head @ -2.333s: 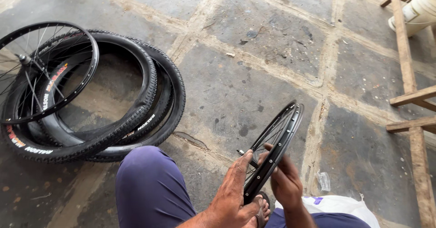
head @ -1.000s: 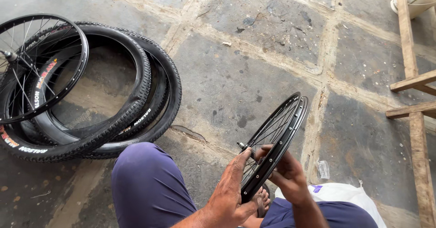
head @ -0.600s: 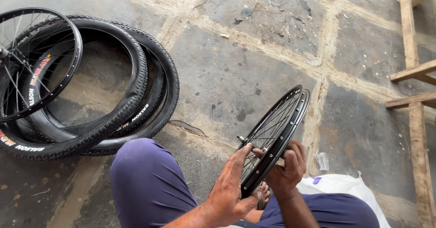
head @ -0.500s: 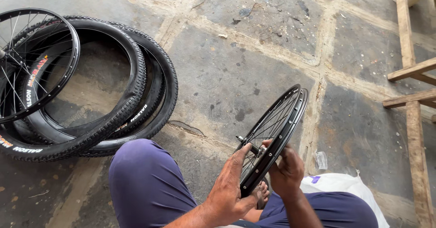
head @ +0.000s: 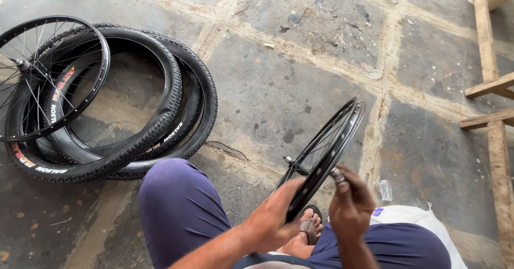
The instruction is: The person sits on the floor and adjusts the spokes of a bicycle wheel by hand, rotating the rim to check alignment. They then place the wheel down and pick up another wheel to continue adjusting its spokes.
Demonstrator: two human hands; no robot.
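Observation:
A black spoked bicycle wheel (head: 334, 140) stands upright on edge between my knees, seen almost side-on. My left hand (head: 276, 218) grips its rim low down, fingers wrapped round the near edge. My right hand (head: 350, 202) is on the other side of the rim, its fingertips pinching a small silvery part (head: 338, 176) at the rim. The wheel's hub axle (head: 289, 160) sticks out to the left. My sandalled foot (head: 309, 229) rests on the floor under the wheel.
Two black knobbly tyres (head: 160, 124) lie stacked on the stone floor at the left, with another spoked wheel (head: 51, 79) leaning on them. A wooden frame (head: 490, 87) runs along the right edge. A white sack (head: 417, 218) lies by my right leg.
The wheel has stayed upright between my hands. My right hand has shifted along the rim and now pinches at its edge; the view has drifted slightly.

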